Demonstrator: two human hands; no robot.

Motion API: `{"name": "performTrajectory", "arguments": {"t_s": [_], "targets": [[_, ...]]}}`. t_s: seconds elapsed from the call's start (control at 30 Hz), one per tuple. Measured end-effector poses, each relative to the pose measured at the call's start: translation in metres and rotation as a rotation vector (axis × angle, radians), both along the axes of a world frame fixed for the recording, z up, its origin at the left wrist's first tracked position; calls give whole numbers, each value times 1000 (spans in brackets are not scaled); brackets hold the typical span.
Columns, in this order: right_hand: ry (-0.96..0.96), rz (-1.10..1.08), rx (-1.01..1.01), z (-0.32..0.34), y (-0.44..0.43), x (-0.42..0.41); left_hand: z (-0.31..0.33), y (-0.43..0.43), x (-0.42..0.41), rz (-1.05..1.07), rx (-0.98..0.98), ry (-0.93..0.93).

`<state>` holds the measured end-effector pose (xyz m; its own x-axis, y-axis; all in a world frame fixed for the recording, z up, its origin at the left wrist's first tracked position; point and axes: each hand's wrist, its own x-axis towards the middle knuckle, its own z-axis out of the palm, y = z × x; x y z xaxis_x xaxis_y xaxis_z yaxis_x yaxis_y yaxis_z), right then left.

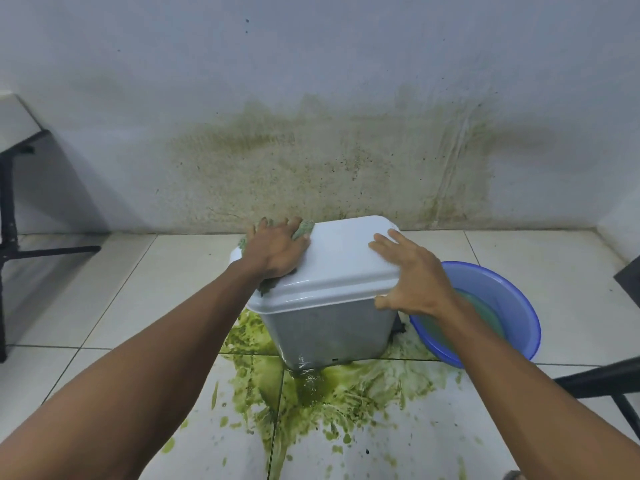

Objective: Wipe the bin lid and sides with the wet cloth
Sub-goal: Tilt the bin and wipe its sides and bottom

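A grey bin (329, 332) with a white lid (341, 261) stands on the tiled floor near the wall. My left hand (277, 245) presses a green-stained wet cloth (304, 228) against the lid's left edge; most of the cloth is hidden under the palm, with bits showing at the fingertips and below the wrist. My right hand (410, 273) rests flat on the lid's right front corner, fingers spread on top and thumb hooked under the rim.
A blue basin (502, 289) of greenish water sits right of the bin. Green slime (329, 393) is splashed over the floor tiles in front and around the bin's base. The wall behind is stained green. Black furniture legs stand at left (10, 216) and right (606, 379).
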<state>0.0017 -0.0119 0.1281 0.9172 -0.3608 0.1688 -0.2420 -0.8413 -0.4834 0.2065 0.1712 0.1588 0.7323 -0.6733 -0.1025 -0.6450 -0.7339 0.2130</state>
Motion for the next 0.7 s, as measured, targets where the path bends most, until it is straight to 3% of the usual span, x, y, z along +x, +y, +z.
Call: {"name": "performTrajectory", "arguments": {"t_s": [0.3, 0.47, 0.6, 0.7], "targets": [[-19, -98, 174, -6, 3, -2, -4, -24, -58, -232, -12, -73], [19, -117, 173, -4, 4, -2, -13, 13, -75, -377, -104, -41], [54, -149, 193, -1, 7, -1, -20, 50, -43, -178, -162, 1], [52, -180, 155, -3, 22, -3, -20, 34, -29, -43, -86, -34]]}}
